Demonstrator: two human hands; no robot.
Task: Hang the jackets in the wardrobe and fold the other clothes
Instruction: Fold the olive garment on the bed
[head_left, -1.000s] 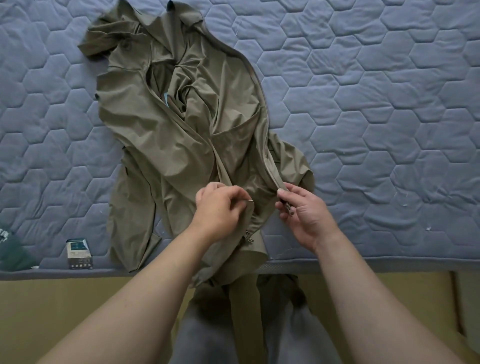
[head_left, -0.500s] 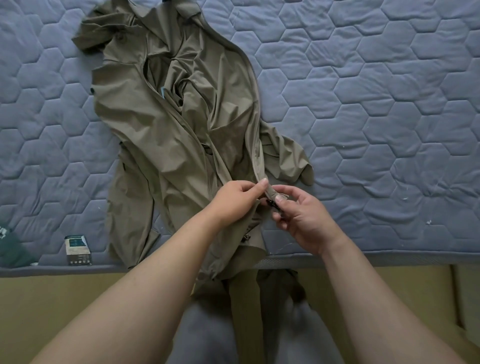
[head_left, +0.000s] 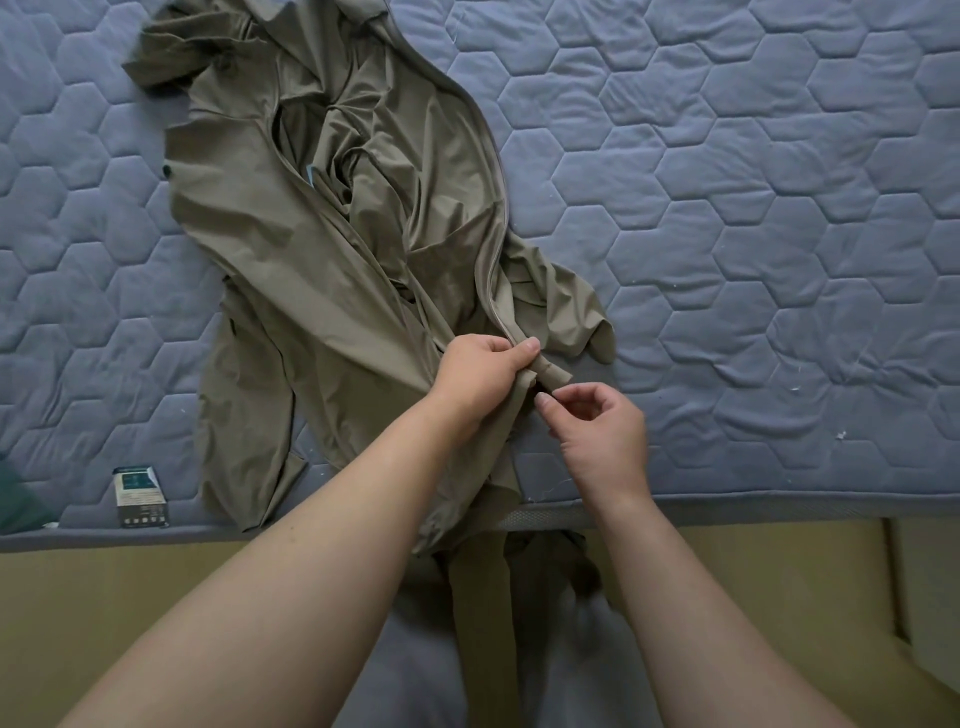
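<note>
The quilted blue bed (head_left: 727, 208) fills the upper view. On it the olive jacket (head_left: 311, 260) sprawls crumpled from 11 o'clock down to centre, and its hem spills over the mattress edge at 6 o'clock toward the person's lap. The left hand (head_left: 478, 369), just below centre, pinches the zip edge (head_left: 496, 249) at its lower end between thumb and curled fingers. The right hand (head_left: 597, 431), at the left's 4 o'clock, has thumb and forefinger pressed together on a small dark piece there, probably the slider, though it is too small to be sure. A small box (head_left: 140, 496) lies at 8 o'clock, apart from the cloth.

As I judge it, the risk is that the slack, bunched fabric gets caught in the teeth when the zip halves are joined. The overhanging hem could also drag the jacket off the bed if either pinch loosens.
</note>
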